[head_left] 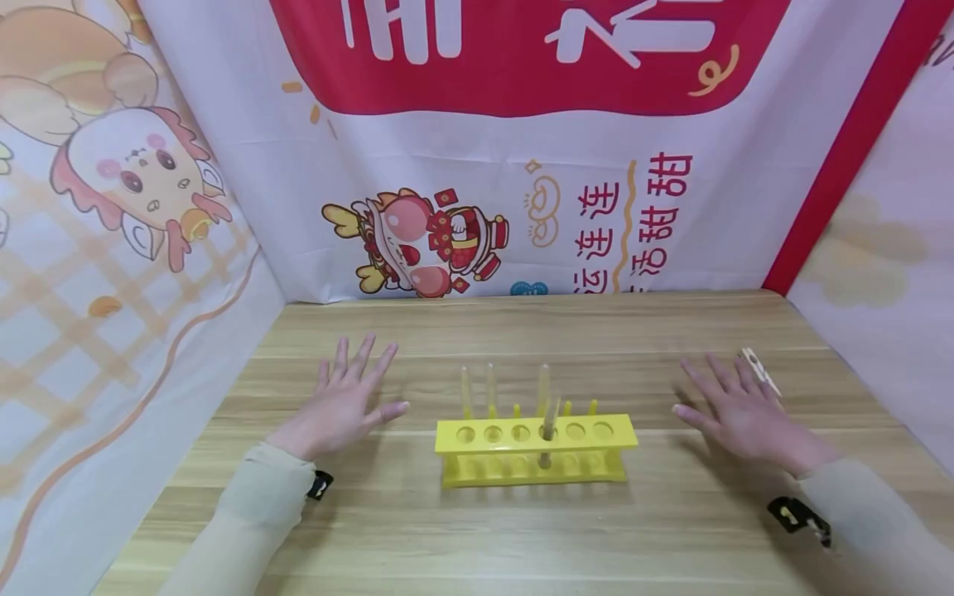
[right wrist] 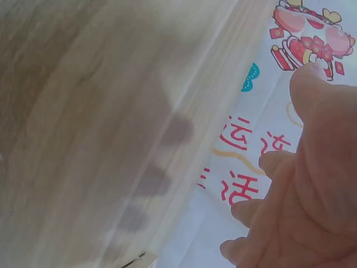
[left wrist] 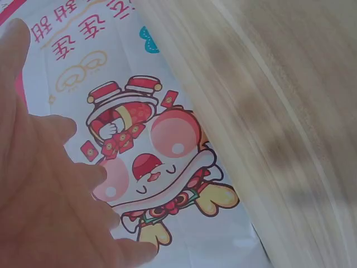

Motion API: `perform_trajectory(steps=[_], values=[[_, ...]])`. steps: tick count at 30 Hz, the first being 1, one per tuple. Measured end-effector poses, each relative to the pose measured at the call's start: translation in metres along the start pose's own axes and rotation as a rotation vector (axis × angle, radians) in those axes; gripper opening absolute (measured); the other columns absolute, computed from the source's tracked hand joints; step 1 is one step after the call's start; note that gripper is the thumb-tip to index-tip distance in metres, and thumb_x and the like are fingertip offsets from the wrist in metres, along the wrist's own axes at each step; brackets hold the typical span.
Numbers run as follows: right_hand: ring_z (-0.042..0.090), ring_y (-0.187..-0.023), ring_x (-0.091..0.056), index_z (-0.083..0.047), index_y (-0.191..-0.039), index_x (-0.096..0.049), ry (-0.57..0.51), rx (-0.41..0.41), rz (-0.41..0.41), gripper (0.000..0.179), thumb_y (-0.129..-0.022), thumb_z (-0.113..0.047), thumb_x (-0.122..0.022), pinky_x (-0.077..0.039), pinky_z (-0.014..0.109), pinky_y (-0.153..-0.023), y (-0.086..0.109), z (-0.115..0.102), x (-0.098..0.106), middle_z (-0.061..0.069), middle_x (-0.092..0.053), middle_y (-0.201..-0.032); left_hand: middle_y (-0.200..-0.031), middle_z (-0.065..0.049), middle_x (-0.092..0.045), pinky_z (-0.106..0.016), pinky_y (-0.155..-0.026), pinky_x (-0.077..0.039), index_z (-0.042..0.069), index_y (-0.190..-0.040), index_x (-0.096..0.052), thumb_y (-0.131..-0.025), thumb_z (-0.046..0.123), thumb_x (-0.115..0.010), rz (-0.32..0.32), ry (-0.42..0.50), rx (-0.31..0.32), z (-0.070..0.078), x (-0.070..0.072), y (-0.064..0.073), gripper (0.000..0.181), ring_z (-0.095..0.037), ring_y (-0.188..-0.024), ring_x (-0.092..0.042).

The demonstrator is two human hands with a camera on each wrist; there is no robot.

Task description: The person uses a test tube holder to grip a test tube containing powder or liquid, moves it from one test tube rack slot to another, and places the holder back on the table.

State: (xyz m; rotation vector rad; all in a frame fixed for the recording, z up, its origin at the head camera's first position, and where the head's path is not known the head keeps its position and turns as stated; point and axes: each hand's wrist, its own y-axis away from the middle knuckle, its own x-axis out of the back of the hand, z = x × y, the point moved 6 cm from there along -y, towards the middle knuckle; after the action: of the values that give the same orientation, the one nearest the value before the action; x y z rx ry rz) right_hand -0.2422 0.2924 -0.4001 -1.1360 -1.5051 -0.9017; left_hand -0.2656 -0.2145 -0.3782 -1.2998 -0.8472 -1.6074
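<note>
A yellow test tube rack (head_left: 537, 434) stands on the table between the two hands. One clear test tube (head_left: 551, 414) leans slightly in one of its holes, and three more are upended on pegs along the back, among them the leftmost tube (head_left: 466, 389). To the left of the rack is my left hand (head_left: 339, 410), fingers spread and holding nothing. My right hand (head_left: 745, 414) is spread the same way on the other side, its shadow falling on the table. Just beyond its fingers lies a small wooden clip (head_left: 760, 370), apparently a clothespin, partly hidden by the hand.
The wood-grain table (head_left: 522, 538) ends at a printed cloth backdrop (head_left: 447, 141) behind. Printed cloth also hangs along the left side (head_left: 112, 290) and the right side (head_left: 879, 248). Dark bands sit at both wrists.
</note>
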Motion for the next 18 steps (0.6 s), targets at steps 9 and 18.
perform_trajectory(steps=[9,18], values=[[0.067,-0.131,-0.017,0.003,-0.152,-0.026,-0.092,-0.050,0.040,0.077,-0.101,-0.048,-0.052,-0.019,0.078,-0.097,-0.001,0.042,0.030,0.044,-0.018,-0.148,-0.160,-0.003,-0.029,-0.056,-0.111,-0.027,0.027,-0.155,-0.032,-0.097,0.040,-0.063,0.033,0.435,-0.209,0.025,0.018,0.011,0.067,-0.030,-0.146,-0.024],[0.062,-0.111,-0.049,0.015,-0.135,-0.046,-0.061,-0.122,0.055,0.065,-0.100,-0.040,-0.057,-0.039,0.070,-0.087,0.008,0.108,0.029,0.043,-0.052,-0.123,-0.152,0.002,-0.043,-0.036,-0.100,-0.046,0.021,-0.149,-0.043,-0.091,0.028,-0.074,-0.102,0.699,-0.220,0.037,-0.011,0.015,0.067,-0.025,-0.136,-0.043]])
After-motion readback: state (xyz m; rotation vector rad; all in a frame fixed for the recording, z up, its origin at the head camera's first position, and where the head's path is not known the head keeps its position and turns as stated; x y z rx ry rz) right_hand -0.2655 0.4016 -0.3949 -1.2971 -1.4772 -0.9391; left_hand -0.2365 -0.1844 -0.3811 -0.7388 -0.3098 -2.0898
